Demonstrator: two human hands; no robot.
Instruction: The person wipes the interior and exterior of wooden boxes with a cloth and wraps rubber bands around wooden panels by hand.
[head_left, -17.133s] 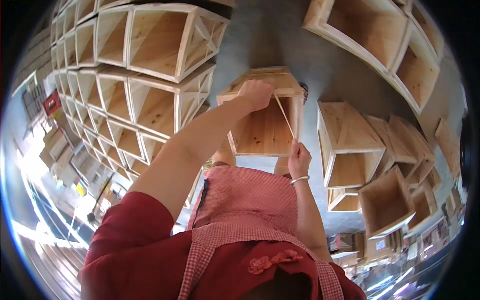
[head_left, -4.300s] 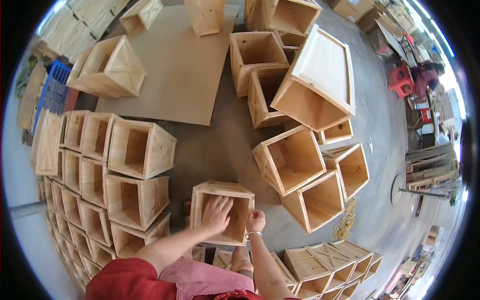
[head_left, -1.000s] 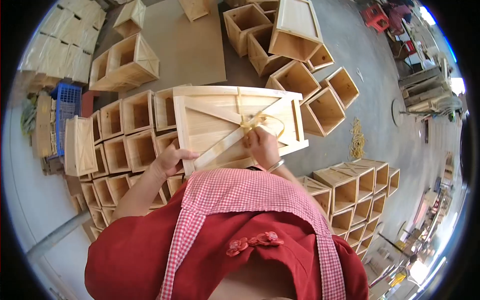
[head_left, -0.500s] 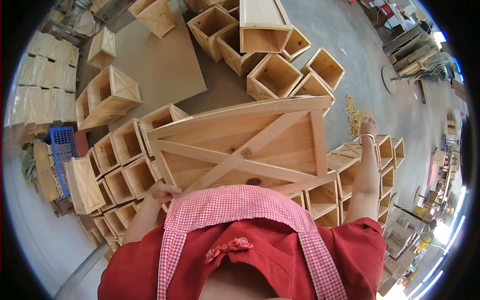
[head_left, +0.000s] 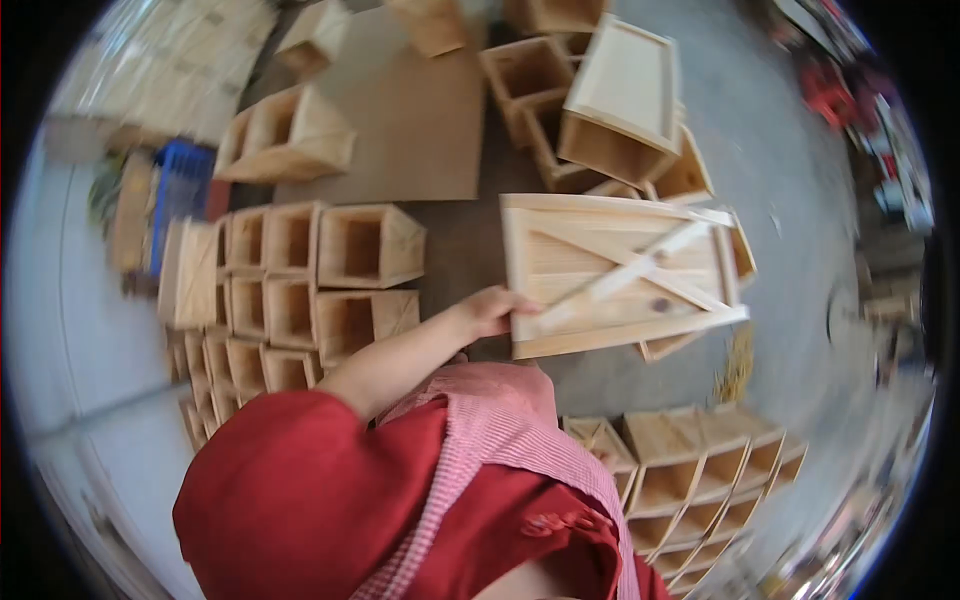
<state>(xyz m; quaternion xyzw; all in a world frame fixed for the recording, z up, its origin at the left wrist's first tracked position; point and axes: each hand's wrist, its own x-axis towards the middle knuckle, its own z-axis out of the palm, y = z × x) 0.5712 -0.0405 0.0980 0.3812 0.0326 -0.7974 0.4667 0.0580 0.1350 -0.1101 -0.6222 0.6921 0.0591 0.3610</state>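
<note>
My left hand (head_left: 493,311) is closed on the left end of a wooden crate (head_left: 620,285). The crate has a panel with crossed braces, which faces up toward me. It is held out in front of me, over the concrete floor and partly over other crates. My right hand does not show; my body and the apron (head_left: 500,390) cover that side.
Open wooden crates (head_left: 352,250) are stacked at the left, and more crates (head_left: 665,485) stand in rows at the lower right. A pale crate (head_left: 625,85) lies atop others ahead. Cardboard (head_left: 410,120) covers some floor. Yellow straps (head_left: 738,365) lie at the right.
The crate has moved away from my body and to the right, with my left hand reaching forward on its end. My right hand, earlier stretched out near the yellow straps, has left the view.
</note>
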